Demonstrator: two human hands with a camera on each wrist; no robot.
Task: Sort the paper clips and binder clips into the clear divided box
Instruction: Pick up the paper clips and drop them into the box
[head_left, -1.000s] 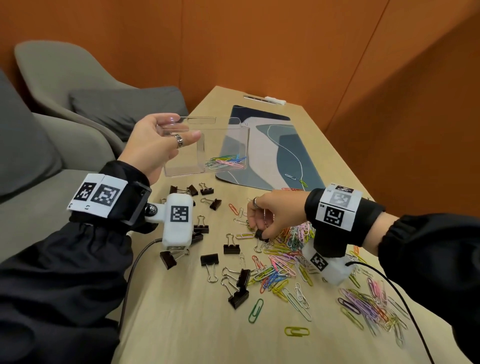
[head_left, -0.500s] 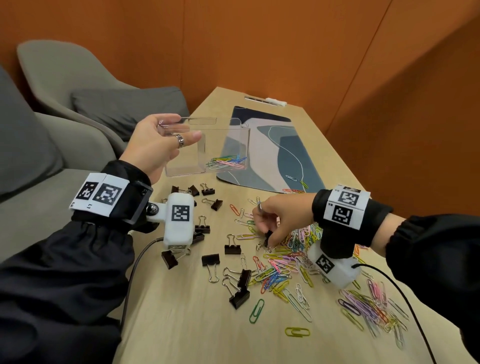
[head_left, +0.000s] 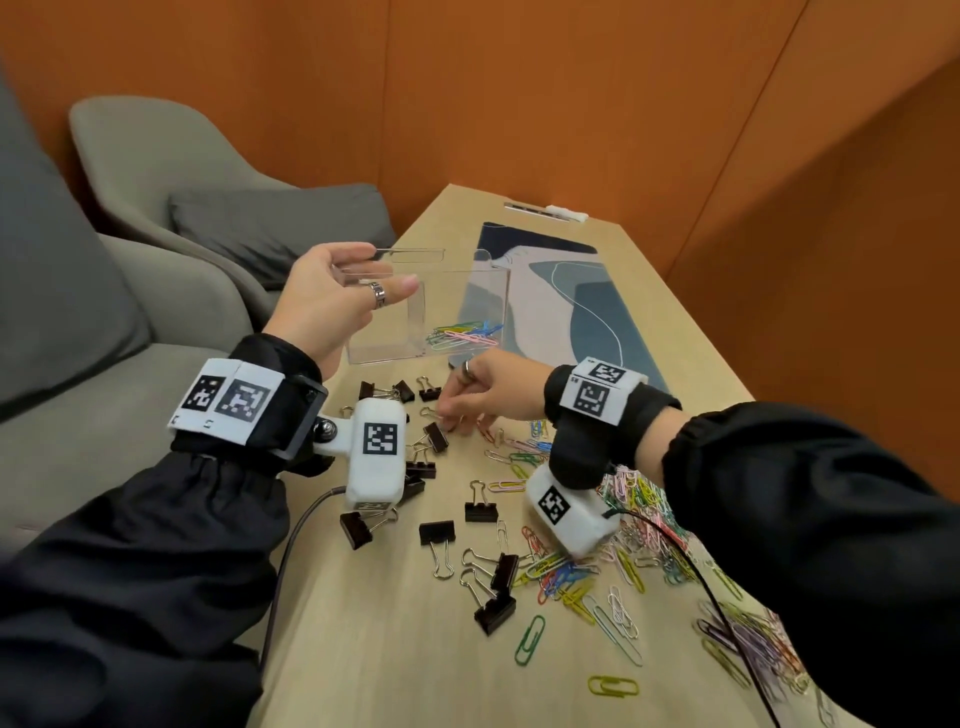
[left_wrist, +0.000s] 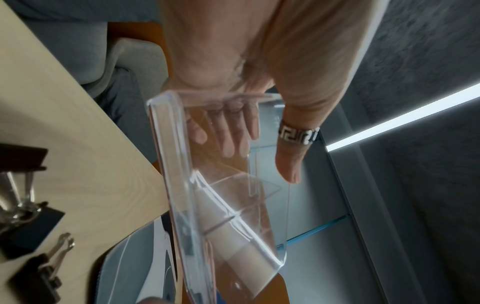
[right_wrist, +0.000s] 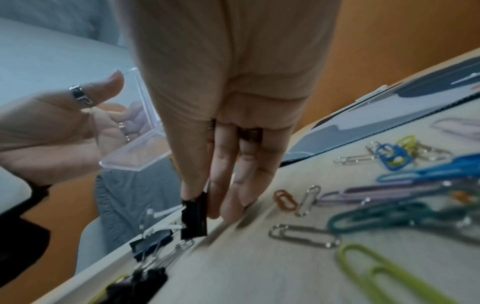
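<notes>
Overhead, the left hand (head_left: 332, 306) holds the clear divided box (head_left: 447, 312) above the table (head_left: 363, 649) — thumb and fingers clamped on its wall, coloured paper clips (head_left: 462, 332) in one compartment. Only the right wrist view shows the right hand (right_wrist: 228, 123) pinching a black binder clip (right_wrist: 194, 218) between thumb and fingers — low over the tabletop.

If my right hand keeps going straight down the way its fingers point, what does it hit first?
Probably the light wooden table: the right hand already pinches a black binder clip just above it; depth is blurred.
</notes>
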